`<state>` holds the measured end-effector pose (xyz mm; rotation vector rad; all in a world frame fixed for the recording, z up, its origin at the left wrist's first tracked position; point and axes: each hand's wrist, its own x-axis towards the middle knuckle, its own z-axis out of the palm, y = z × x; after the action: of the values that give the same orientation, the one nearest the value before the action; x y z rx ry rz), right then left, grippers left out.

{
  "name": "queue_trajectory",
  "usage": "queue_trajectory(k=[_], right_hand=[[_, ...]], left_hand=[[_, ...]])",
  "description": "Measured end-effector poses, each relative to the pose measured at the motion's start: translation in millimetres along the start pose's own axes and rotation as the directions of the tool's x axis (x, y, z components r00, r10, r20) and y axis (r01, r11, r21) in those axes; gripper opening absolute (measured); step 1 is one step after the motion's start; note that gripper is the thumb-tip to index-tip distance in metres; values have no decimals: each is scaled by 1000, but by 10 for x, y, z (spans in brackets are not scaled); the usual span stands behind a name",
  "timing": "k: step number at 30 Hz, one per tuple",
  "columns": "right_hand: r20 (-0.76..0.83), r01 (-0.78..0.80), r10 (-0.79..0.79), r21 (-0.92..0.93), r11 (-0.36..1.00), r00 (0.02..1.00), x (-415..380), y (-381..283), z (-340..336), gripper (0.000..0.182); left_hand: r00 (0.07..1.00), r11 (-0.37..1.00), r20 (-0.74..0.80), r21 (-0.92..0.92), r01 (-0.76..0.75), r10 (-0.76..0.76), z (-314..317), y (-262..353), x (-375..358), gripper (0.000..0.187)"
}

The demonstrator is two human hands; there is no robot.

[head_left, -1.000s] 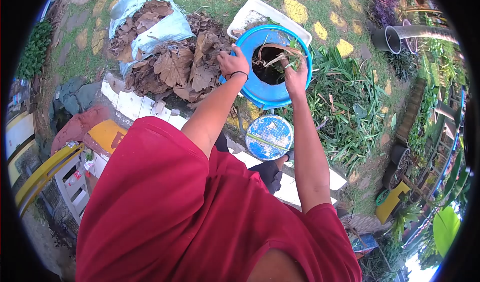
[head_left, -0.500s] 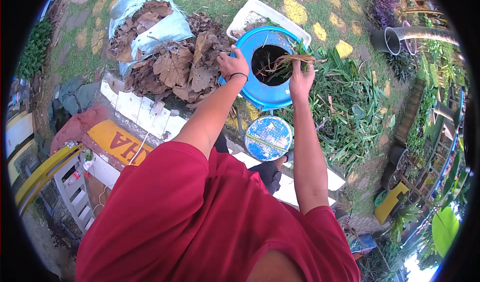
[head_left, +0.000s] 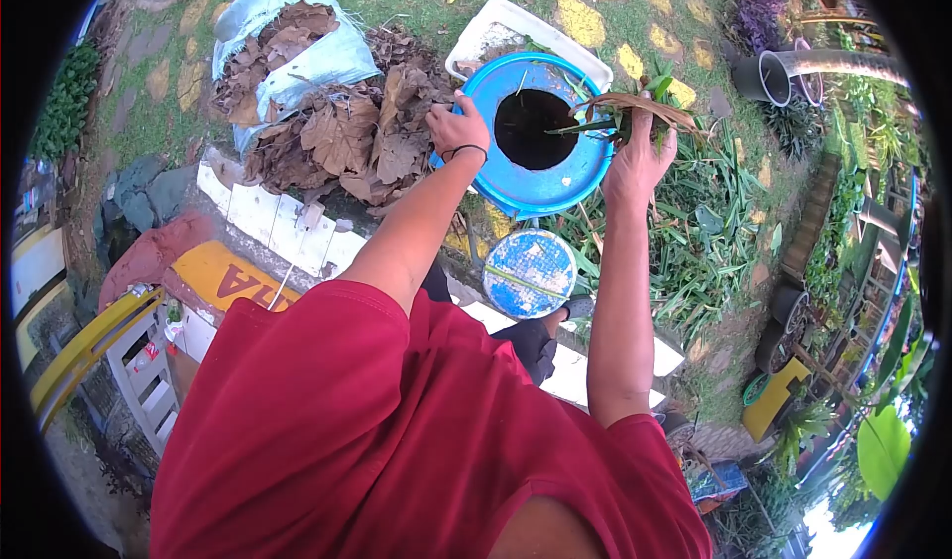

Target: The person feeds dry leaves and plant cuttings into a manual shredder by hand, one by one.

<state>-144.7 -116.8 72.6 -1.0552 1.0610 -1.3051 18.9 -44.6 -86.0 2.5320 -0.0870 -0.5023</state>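
Note:
A blue drum (head_left: 545, 192) with a wide round opening (head_left: 535, 128) in its top stands in front of me; the inside looks dark. My left hand (head_left: 459, 127) grips the drum's left rim, fingers bent around the edge, a dark band on the wrist. Off the right rim, my right hand (head_left: 640, 160) is closed around a bunch of leaves (head_left: 650, 111), some green, some dry and brown. One long green blade from it reaches over the opening. Below that hand lies a heap of cut green leaves (head_left: 699, 232) on the ground.
Left of the drum are a pile of dry brown leaves (head_left: 342, 142) and a pale blue sack (head_left: 342, 58) stuffed with more. A white tub (head_left: 486, 33) sits behind the drum. Nearer me are a round blue-and-white lid (head_left: 530, 273) and white planks (head_left: 253, 212).
My right hand has moved right, from over the drum's opening to beyond its rim, taking the leaves along. The left hand stays at the left rim.

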Motion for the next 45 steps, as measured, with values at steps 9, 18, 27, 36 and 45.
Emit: queue_trajectory(k=[9, 18, 27, 36, 45], right_hand=[[-8, -21, 21, 19, 1000, 1000, -3, -52, 5, 38], [58, -51, 54, -44, 998, 997, -75, 56, 39, 35], [132, -66, 73, -61, 996, 989, -115, 122, 108, 25], [164, -118, 130, -77, 990, 978, -142, 212, 115, 33], [171, -91, 106, -95, 991, 980, -106, 148, 165, 25]], left_hand=[[1000, 1000, 5, -10, 5, -5, 36, -18, 13, 61], [1000, 1000, -13, 0, -2, 2, 24, -16, 11, 61], [1000, 1000, 4, -5, -1, 2, 39, -29, 19, 62], [1000, 1000, -8, -14, 4, -5, 38, -25, 19, 60], [999, 1000, -31, -15, -12, 11, 53, -45, 24, 60]])
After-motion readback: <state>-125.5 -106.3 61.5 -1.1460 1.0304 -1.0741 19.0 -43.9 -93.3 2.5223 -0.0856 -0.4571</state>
